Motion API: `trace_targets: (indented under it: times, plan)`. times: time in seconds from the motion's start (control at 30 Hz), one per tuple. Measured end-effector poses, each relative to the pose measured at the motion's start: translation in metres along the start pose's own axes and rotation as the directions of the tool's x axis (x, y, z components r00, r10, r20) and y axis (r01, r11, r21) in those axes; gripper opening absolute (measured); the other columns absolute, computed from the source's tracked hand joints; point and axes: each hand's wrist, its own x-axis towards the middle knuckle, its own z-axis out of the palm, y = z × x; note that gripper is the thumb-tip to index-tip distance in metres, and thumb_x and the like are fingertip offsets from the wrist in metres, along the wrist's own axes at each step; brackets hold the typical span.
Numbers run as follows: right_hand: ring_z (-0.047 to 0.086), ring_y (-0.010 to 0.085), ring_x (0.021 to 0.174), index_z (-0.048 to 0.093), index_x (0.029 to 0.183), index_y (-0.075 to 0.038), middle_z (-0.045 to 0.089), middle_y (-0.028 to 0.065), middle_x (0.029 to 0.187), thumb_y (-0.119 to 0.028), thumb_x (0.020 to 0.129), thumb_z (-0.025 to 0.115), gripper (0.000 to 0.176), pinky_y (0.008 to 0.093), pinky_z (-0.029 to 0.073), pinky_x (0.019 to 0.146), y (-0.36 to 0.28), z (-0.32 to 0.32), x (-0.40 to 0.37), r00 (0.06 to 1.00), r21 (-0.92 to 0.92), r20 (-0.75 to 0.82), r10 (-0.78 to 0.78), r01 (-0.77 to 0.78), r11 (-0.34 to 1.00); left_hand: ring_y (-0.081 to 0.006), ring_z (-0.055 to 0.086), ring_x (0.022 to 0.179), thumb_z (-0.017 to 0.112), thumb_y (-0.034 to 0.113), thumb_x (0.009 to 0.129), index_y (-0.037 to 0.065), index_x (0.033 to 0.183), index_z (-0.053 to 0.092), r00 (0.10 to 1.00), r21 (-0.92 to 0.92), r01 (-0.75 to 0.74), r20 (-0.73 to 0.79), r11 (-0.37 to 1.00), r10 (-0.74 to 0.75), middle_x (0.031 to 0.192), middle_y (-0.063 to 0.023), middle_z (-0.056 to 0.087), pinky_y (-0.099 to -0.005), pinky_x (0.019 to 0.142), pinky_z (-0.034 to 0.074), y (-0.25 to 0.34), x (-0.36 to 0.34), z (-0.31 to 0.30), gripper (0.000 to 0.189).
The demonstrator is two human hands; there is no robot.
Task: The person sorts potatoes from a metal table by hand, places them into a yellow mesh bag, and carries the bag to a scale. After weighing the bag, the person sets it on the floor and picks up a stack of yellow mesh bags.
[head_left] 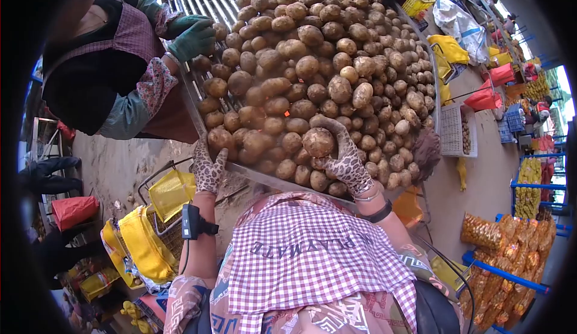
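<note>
1. Currently gripping one round, soil-marked potato (318, 142) in the gloved right hand (348, 167), with fingers partly curled against its far side and thumb against its near side.
2. Holding that potato over the near part of the heap (336, 51), just inside the near rim of the desk (276, 182) and right of the left hand (209, 168).
3. Resting the gloved left hand near the left end of that rim, thumb and fingers spread apart around nothing visible; unable to tell about contact with the nearest potatoes.
4. Facing many more brown potatoes across the desk, with bare metal slats (207, 0) at the far left.
5. Working near a co-worker's green-gloved hand (193, 40) at the heap's left side.
6. Flanked at right by a dark brown cloth (427, 153), a white crate (452, 131) with potatoes inside, and filled net sacks (511, 262); at near left, by yellow sacks (147, 244).
</note>
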Motion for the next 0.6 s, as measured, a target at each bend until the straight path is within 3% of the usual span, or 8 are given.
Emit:
trace_targets:
  times: [0.1,0.13,0.2,0.27,0.33,0.47,0.53,0.6]
  plan:
    - [0.045,0.0217,0.127,0.034,0.142,-0.006,0.049,0.0097,0.135,-0.023,0.069,0.086,0.092,0.0361,0.036,0.11,-0.012,0.004,0.001,0.999,0.408,-0.038,-0.004,0.019,0.913,-0.0377,0.044,0.128,0.07,0.028,0.082,0.004,0.142,0.039,0.998,-0.113,0.069,0.012,0.991,-0.068,0.136,-0.0228,0.047,-0.0425,0.11,0.033,-0.006,-0.003,0.003,0.072]
    - [0.045,0.0217,0.127,0.034,0.142,-0.006,0.049,0.0097,0.135,-0.023,0.069,0.086,0.092,0.0361,0.036,0.11,-0.012,0.004,0.0,0.999,0.404,-0.034,-0.007,0.02,0.915,-0.0378,0.044,0.127,0.071,0.029,0.081,0.003,0.14,0.041,0.998,-0.123,0.07,0.007,0.99,-0.07,0.136,-0.0227,0.048,-0.0425,0.11,0.033,-0.008,-0.003,0.004,0.071]
    - [0.045,0.0219,0.127,0.034,0.142,-0.006,0.049,0.01,0.135,-0.025,0.068,0.086,0.092,0.0361,0.038,0.109,-0.011,0.007,0.001,1.0,0.685,0.015,0.02,-0.024,0.728,-0.0377,0.045,0.127,0.072,0.03,0.08,0.003,0.139,0.042,0.997,-0.154,0.078,0.023,0.985,-0.075,0.135,-0.0227,0.048,-0.0428,0.11,0.033,-0.004,0.0,0.005,0.071]
    - [0.045,0.0218,0.127,0.035,0.141,-0.006,0.048,0.0096,0.134,-0.027,0.068,0.086,0.091,0.0359,0.038,0.109,-0.012,0.011,0.007,0.997,0.738,0.079,0.004,-0.061,0.671,-0.0376,0.045,0.127,0.072,0.031,0.079,0.003,0.138,0.044,0.995,-0.158,0.103,0.022,0.982,-0.101,0.135,-0.0226,0.049,-0.0431,0.11,0.033,0.0,0.001,-0.003,0.071]
    - [0.046,0.0216,0.126,0.036,0.14,-0.005,0.048,0.0093,0.134,-0.028,0.069,0.086,0.09,0.0358,0.039,0.108,-0.017,0.025,0.014,0.986,0.794,0.162,-0.024,-0.116,0.597,-0.0364,0.046,0.126,0.071,0.028,0.08,0.002,0.14,0.041,0.999,0.142,0.049,-0.016,0.989,-0.047,0.134,-0.0222,0.05,-0.0417,0.108,0.035,0.017,0.001,-0.006,0.072]
    - [0.049,0.0198,0.12,0.043,0.133,-0.005,0.052,0.0089,0.127,-0.026,0.074,0.081,0.074,0.0339,0.039,0.105,-0.008,0.061,0.039,0.967,0.528,0.224,0.12,-0.224,0.819,-0.039,0.046,0.125,0.07,0.031,0.08,0.004,0.141,0.04,1.0,0.116,0.009,-0.024,0.993,-0.007,0.133,-0.0235,0.049,-0.0441,0.108,0.034,0.022,0.002,-0.006,0.073]
    - [0.048,0.0196,0.12,0.045,0.131,-0.006,0.053,0.0103,0.123,-0.025,0.076,0.08,0.068,0.034,0.039,0.103,-0.024,0.075,0.062,0.954,0.161,0.257,0.152,-0.198,0.967,-0.0393,0.043,0.127,0.071,0.03,0.079,0.005,0.141,0.039,0.999,-0.024,0.021,-0.047,1.0,-0.022,0.135,-0.0231,0.047,-0.0447,0.109,0.032,0.021,0.001,-0.006,0.074]
    - [0.049,0.0215,0.12,0.047,0.129,-0.006,0.053,0.0122,0.123,-0.023,0.076,0.079,0.065,0.0349,0.04,0.103,-0.029,0.097,0.085,0.948,0.154,0.284,0.142,-0.191,0.969,-0.0398,0.043,0.127,0.071,0.029,0.078,0.006,0.142,0.038,0.998,-0.034,0.059,-0.019,0.998,-0.059,0.135,-0.0229,0.047,-0.0448,0.11,0.032,0.018,-0.001,-0.008,0.075]
